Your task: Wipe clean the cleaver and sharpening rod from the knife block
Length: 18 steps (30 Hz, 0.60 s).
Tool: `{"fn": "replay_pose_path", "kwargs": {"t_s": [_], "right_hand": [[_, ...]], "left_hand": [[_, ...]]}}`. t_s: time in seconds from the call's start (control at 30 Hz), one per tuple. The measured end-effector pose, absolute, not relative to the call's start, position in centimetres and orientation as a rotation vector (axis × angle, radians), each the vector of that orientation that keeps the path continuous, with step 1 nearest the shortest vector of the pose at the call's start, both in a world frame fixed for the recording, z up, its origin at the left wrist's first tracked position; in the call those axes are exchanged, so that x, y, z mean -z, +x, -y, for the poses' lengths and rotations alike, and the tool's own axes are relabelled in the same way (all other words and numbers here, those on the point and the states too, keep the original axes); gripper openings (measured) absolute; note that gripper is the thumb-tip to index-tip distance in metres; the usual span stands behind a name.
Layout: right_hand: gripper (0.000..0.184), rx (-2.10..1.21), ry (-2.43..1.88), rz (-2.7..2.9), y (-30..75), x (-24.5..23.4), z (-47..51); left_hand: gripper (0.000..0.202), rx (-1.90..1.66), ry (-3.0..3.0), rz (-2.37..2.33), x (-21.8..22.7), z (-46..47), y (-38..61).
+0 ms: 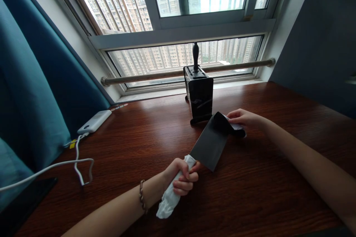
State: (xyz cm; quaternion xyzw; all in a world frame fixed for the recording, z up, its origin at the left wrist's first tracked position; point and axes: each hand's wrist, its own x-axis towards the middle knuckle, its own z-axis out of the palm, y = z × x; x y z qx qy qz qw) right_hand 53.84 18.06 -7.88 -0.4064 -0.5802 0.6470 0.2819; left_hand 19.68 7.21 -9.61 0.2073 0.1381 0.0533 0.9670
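Observation:
My left hand (182,177) is wrapped round the handle of a cleaver (210,146). White tissue-like wrapping (168,202) covers that handle. The broad grey blade points up and to the right, above the table. At its far end, my right hand (244,116) pinches a cloth (237,130), black on one face and whitish on the other. Part of the cloth lies folded over the blade's far corner. Just behind the blade stands a black knife block (200,98), with one dark-handled tool (195,55) upright in it.
The brown wooden table (133,137) reaches to the window. A white power strip (96,121) with a white cable (76,155) lies at the left, near the blue curtain (33,74). A metal rail (150,77) crosses the window. A dark flat object (27,196) lies at lower left.

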Motion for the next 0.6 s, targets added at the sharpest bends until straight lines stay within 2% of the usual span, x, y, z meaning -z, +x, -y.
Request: {"fn": "replay_pose_path", "kwargs": {"t_s": [0.3,0.4,0.6], "right_hand": [[0.027,-1.148,-0.812,1.002,56.7,6.9,-19.3],[0.031,-1.233,-0.855,1.065,54.6,6.6,-18.2],[0.056,-1.504,-1.073,1.384,49.5,7.5,-16.2]], "left_hand": [[0.02,-0.103,0.448,-0.268,9.3,-7.2,19.8],[0.021,-0.102,0.433,-0.263,9.3,-7.0,19.8],[0.022,-0.011,0.502,-0.279,9.1,-7.1,19.9]]}}
